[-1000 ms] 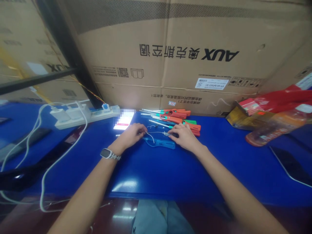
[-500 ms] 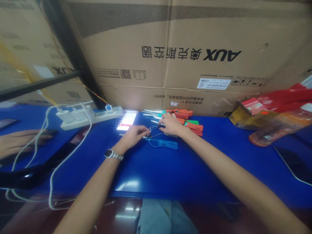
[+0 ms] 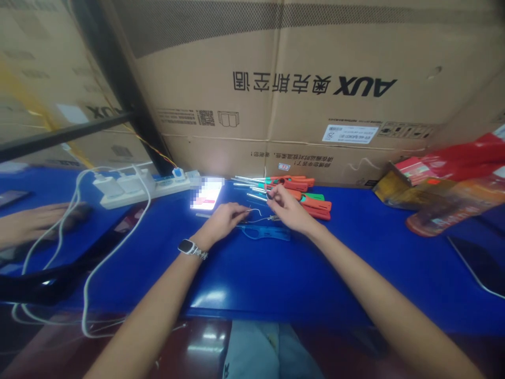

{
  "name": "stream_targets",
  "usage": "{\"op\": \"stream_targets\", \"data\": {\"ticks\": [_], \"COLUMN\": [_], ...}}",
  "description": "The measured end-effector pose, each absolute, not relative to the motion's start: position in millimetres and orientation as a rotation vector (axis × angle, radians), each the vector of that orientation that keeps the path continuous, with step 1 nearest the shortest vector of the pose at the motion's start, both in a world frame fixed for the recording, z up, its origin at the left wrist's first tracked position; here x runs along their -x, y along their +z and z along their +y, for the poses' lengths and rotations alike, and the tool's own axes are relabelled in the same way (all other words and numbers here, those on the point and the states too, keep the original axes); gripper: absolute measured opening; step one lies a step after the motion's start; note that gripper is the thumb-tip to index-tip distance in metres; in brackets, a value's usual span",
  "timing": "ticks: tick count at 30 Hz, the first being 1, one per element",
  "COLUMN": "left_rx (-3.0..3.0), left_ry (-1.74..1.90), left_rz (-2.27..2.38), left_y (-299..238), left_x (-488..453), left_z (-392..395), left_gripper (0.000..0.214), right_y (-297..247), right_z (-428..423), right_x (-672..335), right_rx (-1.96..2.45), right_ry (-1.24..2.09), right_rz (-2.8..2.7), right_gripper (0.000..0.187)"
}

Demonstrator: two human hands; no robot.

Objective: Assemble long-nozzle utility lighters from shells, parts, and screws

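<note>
My left hand [image 3: 228, 218], with a watch on its wrist, pinches a thin white wire [image 3: 255, 210] whose bent end sticks out to the right. Just right of it, my right hand [image 3: 287, 205] is closed in a pinch on a small dark piece [image 3: 270, 194], partly covered by the fingers. A blue long-nosed lighter [image 3: 268, 233] lies on the table below both hands. Between the hands and the lighter is a small metallic bit [image 3: 272, 218] with a thin wire. Several orange, red and green long-nosed lighters [image 3: 315, 202] are piled behind and right of my right hand.
A lit phone [image 3: 207, 195] lies left of the lighters, near a white power strip [image 3: 158, 188] with looping cables. Another person's hand [image 3: 43, 223] rests at the far left. A bottle [image 3: 445, 210] and another phone [image 3: 477, 266] are at the right; a large carton [image 3: 300, 42] stands behind.
My right hand has drawn up and to the right, its fingers now pinched on the dark piece. My left hand has shifted slightly right, and the wire's bent end shows between the hands.
</note>
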State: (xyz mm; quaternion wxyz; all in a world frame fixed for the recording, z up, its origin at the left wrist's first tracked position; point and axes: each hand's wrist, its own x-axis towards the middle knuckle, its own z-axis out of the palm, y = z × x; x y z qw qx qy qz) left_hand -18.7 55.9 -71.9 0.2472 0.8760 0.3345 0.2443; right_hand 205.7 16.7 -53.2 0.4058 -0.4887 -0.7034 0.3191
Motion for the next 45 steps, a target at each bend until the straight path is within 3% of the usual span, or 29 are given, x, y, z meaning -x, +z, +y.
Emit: {"op": "stream_targets", "data": {"ticks": [8, 12, 15, 18, 32, 37, 45], "left_rx": [-2.432, -2.342, -2.340, -2.366, -2.328, -2.298, -2.365], "left_ry": [0.612, 0.617, 0.574, 0.513, 0.537, 0.638, 0.470], "left_rz": [0.900, 0.966, 1.019, 1.002, 0.935, 0.944, 1.069], "left_y": [-71, -67, -62, -59, -66, -69, -60], "left_x": [15, 28, 36, 37, 34, 33, 33], "left_z": [51, 52, 54, 56, 62, 61, 52], "left_gripper": [0.030, 0.054, 0.038, 0.019, 0.017, 0.025, 0.024], "right_y": [-39, -39, -39, -37, -44, -54, -68], "right_z": [-2, 3, 9, 15, 14, 15, 20], "right_x": [-190, -183, -176, -166, -164, -173, -179], "right_rx": [1.525, 1.618, 1.595, 1.513, 1.468, 1.352, 1.300], "right_ry": [0.613, 0.466, 0.323, 0.286, 0.702, 0.731, 0.762], "right_rz": [-1.915, -1.950, -1.949, -2.019, -1.981, -1.850, -1.663], "right_gripper": [0.004, 0.022, 0.044, 0.052, 0.027, 0.031, 0.037]}}
